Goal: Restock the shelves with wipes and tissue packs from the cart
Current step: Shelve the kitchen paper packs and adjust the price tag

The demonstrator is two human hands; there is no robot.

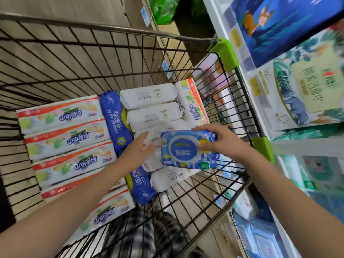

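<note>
Tissue packs [63,116] with orange stripes lie flat, side by side, along the left of the wire cart [74,58], from its far end towards the person. Just right of them run two long blue packs [115,118], end to end. Beside those, a row of white packs [149,95] fills the middle of the cart floor. The left hand [137,151] reaches in over the nearer blue pack and the white ones. Its fingers [144,138] are stretched out and slightly spread, gripping nothing, with their blurred tips at the left edge of the wipes pack [188,149]; whether they touch it I cannot tell. That wipes pack – blue and checked, with a round lid on its face – is held above the white packs inside the cart, near its right wall. The right hand [221,140] grips its right end, fingers [202,128] curled over the far edge and thumb on the lid side. A green corner guard [226,53] caps the cart's far right corner. Further right stand the shelves [305,148] – a blue box [286,27] and a leaf-print pack [305,90] on the upper level, more packs below.
</note>
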